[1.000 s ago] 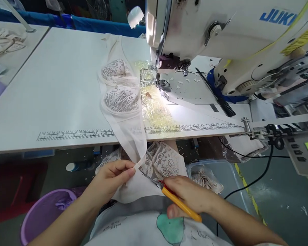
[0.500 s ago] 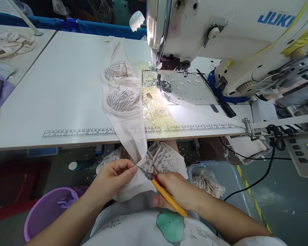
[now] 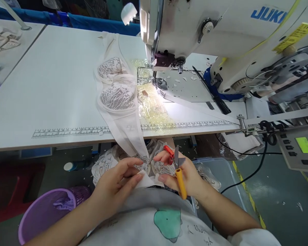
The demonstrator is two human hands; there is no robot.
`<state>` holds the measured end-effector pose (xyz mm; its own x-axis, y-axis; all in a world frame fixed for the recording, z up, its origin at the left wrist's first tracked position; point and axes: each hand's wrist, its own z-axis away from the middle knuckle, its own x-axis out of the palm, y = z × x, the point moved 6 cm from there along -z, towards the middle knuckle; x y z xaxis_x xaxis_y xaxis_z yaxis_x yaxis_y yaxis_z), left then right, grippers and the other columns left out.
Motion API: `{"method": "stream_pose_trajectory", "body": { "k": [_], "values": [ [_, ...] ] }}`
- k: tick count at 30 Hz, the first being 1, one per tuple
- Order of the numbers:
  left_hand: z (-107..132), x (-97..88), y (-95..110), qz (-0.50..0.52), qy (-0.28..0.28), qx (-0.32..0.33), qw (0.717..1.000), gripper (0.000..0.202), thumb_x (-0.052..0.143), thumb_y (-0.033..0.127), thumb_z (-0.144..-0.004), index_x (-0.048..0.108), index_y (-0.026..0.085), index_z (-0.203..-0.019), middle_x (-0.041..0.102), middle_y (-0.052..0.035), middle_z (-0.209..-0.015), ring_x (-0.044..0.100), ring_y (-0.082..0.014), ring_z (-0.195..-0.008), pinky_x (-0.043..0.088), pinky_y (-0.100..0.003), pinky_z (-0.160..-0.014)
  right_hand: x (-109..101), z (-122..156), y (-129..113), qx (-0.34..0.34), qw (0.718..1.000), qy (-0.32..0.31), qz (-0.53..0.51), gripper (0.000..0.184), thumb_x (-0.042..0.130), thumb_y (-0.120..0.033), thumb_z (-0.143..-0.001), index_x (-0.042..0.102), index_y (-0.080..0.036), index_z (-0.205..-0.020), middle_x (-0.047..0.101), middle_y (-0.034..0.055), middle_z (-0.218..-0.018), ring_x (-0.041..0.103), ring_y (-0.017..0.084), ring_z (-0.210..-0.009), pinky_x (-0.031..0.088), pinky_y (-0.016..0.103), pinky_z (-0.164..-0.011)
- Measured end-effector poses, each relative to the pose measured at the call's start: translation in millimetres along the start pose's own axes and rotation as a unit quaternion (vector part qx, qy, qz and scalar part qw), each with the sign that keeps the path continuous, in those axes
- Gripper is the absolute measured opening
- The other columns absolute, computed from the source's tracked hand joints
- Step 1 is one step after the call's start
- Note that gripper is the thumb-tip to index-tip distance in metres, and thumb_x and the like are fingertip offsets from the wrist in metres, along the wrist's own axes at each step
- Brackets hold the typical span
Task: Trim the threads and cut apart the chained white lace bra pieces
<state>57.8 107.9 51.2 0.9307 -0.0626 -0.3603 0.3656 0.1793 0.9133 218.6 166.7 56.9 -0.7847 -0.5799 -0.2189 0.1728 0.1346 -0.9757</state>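
A white lace bra (image 3: 118, 97) lies on the table, its band hanging over the front edge toward my lap. Between my hands is a white fabric end (image 3: 144, 180), pinched by the thumb and bent fingers of my left hand (image 3: 119, 181). My right hand (image 3: 188, 176) holds small scissors (image 3: 179, 171) with an orange and a red handle, blades apart and pointing up, away from the fabric. The right thumb tip is at the fabric's other side. More white lace pieces (image 3: 105, 165) lie on my lap, partly hidden by my hands.
A JUKI sewing machine (image 3: 195, 30) stands at the right of the white table (image 3: 59, 89), with a black-handled tool (image 3: 222, 104) on its bed. Below are a purple basket (image 3: 45, 205) at left and a clear plastic bin (image 3: 228, 194) at right. A control box (image 3: 295, 147) hangs at right.
The scissors have come away from the fabric and swung upright in my right hand, their blades now apart. My left hand has moved slightly down. The view has shifted slightly.
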Motion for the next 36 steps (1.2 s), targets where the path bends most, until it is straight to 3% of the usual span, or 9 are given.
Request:
{"method": "stream_pose_trajectory", "body": {
  "k": [6,10,14,18,24,27,30,33,36],
  "values": [
    [-5.8,19.0,15.3,-0.036,-0.045,0.115,0.992,0.011,0.047,0.02,-0.086,0.044,0.025,-0.096,0.071,0.0033,-0.076,0.068,-0.0132,-0.067,0.049,-0.017,-0.053,19.3,-7.4,-5.7,0.012,0.998,-0.03,-0.054,0.021,0.062,-0.031,-0.072,0.043,-0.021,-0.074,0.055,0.0007,-0.074,0.05,0.013,-0.065,0.045,0.026,-0.057],
    [-10.2,14.4,11.9,-0.175,-0.083,0.172,0.966,0.01,0.042,0.023,-0.088,0.049,0.022,-0.095,0.068,0.0001,-0.077,0.065,-0.0165,-0.067,0.047,-0.024,-0.058,6.0,-1.2,0.8,0.001,1.0,0.01,-0.014,0.017,0.059,-0.02,-0.069,0.043,-0.021,-0.073,0.052,0.0002,-0.072,0.05,0.014,-0.064,0.044,0.027,-0.058],
    [-15.0,-9.5,-7.1,-0.33,-0.096,0.156,0.926,0.025,0.035,0.027,-0.088,0.059,0.02,-0.087,0.067,-0.004,-0.075,0.061,-0.0219,-0.072,0.042,-0.031,-0.065,-23.7,13.4,6.4,-0.034,0.996,0.077,0.021,0.017,0.055,-0.011,-0.073,0.046,-0.022,-0.082,0.052,0.001,-0.079,0.052,0.015,-0.068,0.044,0.03,-0.063],
    [-16.0,-25.1,-21.9,-0.358,-0.124,0.102,0.92,0.026,0.038,0.033,-0.088,0.06,0.02,-0.082,0.066,-0.0029,-0.074,0.06,-0.0219,-0.073,0.04,-0.03,-0.066,-48.4,27.2,15.4,-0.043,0.989,0.131,0.053,0.015,0.053,-0.012,-0.077,0.044,-0.024,-0.082,0.052,0.0008,-0.078,0.054,0.016,-0.072,0.045,0.031,-0.065],
    [-11.6,-6.1,-11.1,-0.369,-0.158,0.101,0.91,0.025,0.036,0.025,-0.088,0.058,0.019,-0.077,0.063,-0.0017,-0.071,0.057,-0.0209,-0.068,0.038,-0.031,-0.065,-64.6,34.1,25.6,0.035,0.95,0.167,0.26,0.014,0.058,-0.02,-0.075,0.051,-0.022,-0.086,0.06,0.0056,-0.084,0.053,0.016,-0.064,0.045,0.03,-0.056],
    [-10.9,10.0,1.7,-0.406,-0.177,0.13,0.887,0.025,0.037,0.019,-0.087,0.056,0.018,-0.071,0.062,-0.0029,-0.068,0.057,-0.0223,-0.066,0.037,-0.033,-0.062,-48.9,30.0,21.8,0.06,0.966,0.146,0.206,0.018,0.06,-0.025,-0.076,0.052,-0.022,-0.092,0.063,0.0074,-0.09,0.049,0.013,-0.054,0.044,0.027,-0.049],
    [-11.5,22.4,13.0,-0.425,-0.187,0.158,0.872,0.024,0.038,0.015,-0.086,0.056,0.017,-0.071,0.063,-0.0041,-0.067,0.058,-0.0231,-0.063,0.038,-0.035,-0.062,-6.1,19.9,19.3,0.081,0.992,0.008,0.095,0.015,0.058,-0.025,-0.076,0.054,-0.021,-0.09,0.064,0.006,-0.085,0.05,0.013,-0.054,0.044,0.025,-0.047],
    [-11.5,31.1,18.8,-0.435,-0.198,0.185,0.859,0.021,0.041,0.01,-0.081,0.058,0.017,-0.07,0.064,-0.0056,-0.067,0.058,-0.0242,-0.062,0.038,-0.036,-0.061,28.1,11.9,19.7,0.09,0.988,-0.09,0.087,0.014,0.06,-0.019,-0.069,0.053,-0.02,-0.082,0.058,0.0001,-0.073,0.049,0.013,-0.059,0.043,0.023,-0.052],
    [-10.4,31.1,18.3,-0.427,-0.203,0.2,0.858,0.019,0.043,0.014,-0.081,0.061,0.016,-0.073,0.065,-0.0065,-0.07,0.059,-0.0252,-0.064,0.039,-0.037,-0.062,37.6,7.5,24.9,0.095,0.988,-0.092,0.086,0.014,0.061,-0.018,-0.067,0.05,-0.019,-0.076,0.052,-0.0028,-0.07,0.046,0.012,-0.06,0.04,0.021,-0.053]
  ]
}}
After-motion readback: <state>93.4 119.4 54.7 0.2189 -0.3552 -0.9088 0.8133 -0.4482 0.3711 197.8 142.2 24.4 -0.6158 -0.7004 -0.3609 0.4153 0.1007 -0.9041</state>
